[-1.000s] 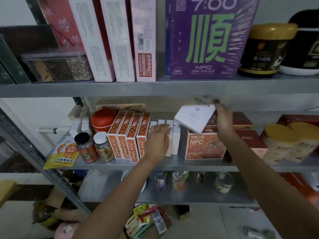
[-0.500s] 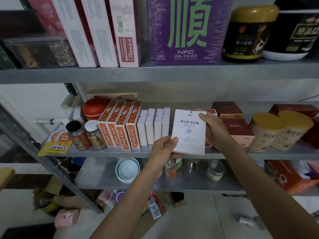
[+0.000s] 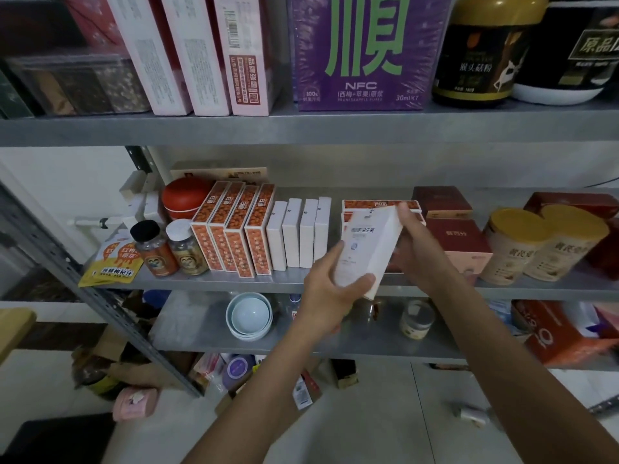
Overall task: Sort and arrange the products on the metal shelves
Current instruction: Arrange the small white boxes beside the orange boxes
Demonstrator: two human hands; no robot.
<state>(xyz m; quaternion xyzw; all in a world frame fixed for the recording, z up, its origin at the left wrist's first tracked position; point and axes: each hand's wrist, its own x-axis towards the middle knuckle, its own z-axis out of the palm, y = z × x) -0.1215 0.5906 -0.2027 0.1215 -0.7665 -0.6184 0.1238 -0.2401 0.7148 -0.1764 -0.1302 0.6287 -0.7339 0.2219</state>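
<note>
1. The row of white boxes stands upright on the middle metal shelf, four of them side by side.
2. Just right of that row, a loose white box with blue print is held off the shelf, tilted so its top leans right.
3. The left hand grips the box's lower end, below and right of the row. Its thumb lies across the printed front and its fingers curl underneath.
4. The right hand grips the box's upper right edge, with its fingers wrapped behind (their tips are hidden).
5. Touching the row's left side stand four orange boxes.
6. Further left of the row are two bottles and a red tin.
7. Right of the row, behind the held box, flat orange boxes lie stacked.
8. Well right of the row sit two yellow-lidded tubs.
9. Below the row, one shelf down, pale blue bowls are nested.
</note>
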